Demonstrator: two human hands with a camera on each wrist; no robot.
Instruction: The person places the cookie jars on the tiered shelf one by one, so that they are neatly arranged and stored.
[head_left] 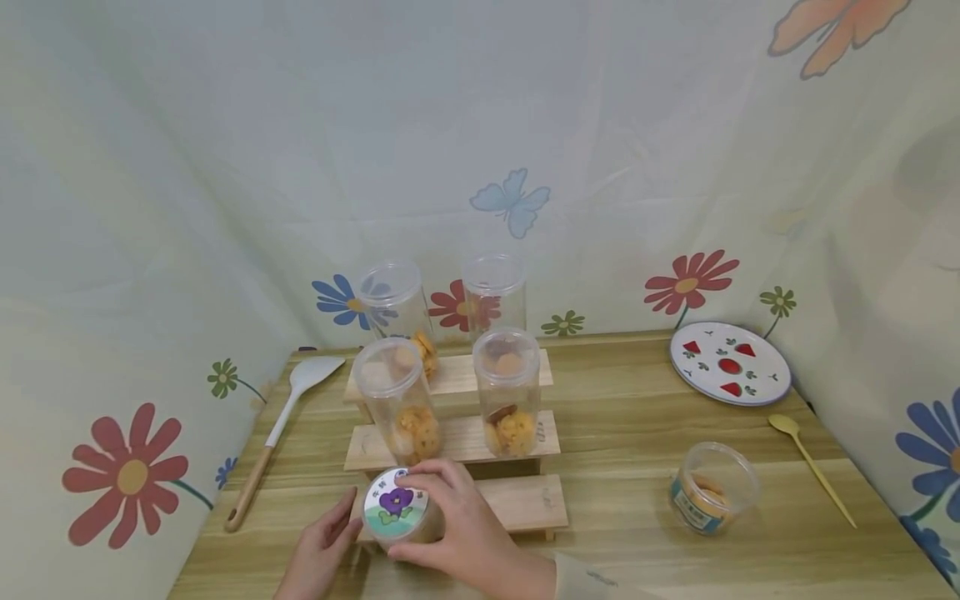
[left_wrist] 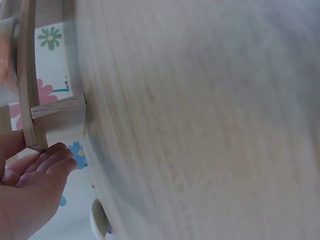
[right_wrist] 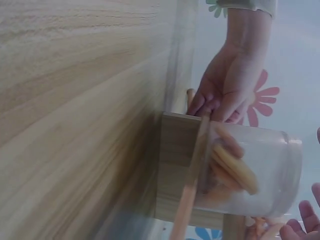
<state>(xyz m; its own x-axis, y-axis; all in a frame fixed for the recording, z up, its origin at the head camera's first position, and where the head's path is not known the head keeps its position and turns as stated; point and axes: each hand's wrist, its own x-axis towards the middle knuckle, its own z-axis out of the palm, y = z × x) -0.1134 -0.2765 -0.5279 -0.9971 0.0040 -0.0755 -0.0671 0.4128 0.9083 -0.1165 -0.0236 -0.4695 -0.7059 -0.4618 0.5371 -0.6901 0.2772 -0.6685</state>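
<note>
At the left end of the bottom step of a wooden tiered rack point(head_left: 521, 502), my left hand point(head_left: 318, 546) pinches the plank, thumb above and fingers below in the left wrist view. On that step stands a short clear jar point(right_wrist: 260, 165) with cookies inside; its lid point(head_left: 395, 502) has a purple flower print. My right hand point(head_left: 465, 525) is over the jar, thumb and fingers spread about the lid's right side. In the right wrist view, its fingers point(right_wrist: 305, 220) show loosely bent beside the lid, with a gap to the jar.
Tall clear jars with cookies, such as the middle-step jar point(head_left: 510, 392), stand on the upper steps. A white spatula point(head_left: 281, 417) with wooden handle lies left. To the right are an open tub point(head_left: 708, 492) of cookies, a yellow spoon point(head_left: 813, 471) and a patterned plate point(head_left: 705, 379).
</note>
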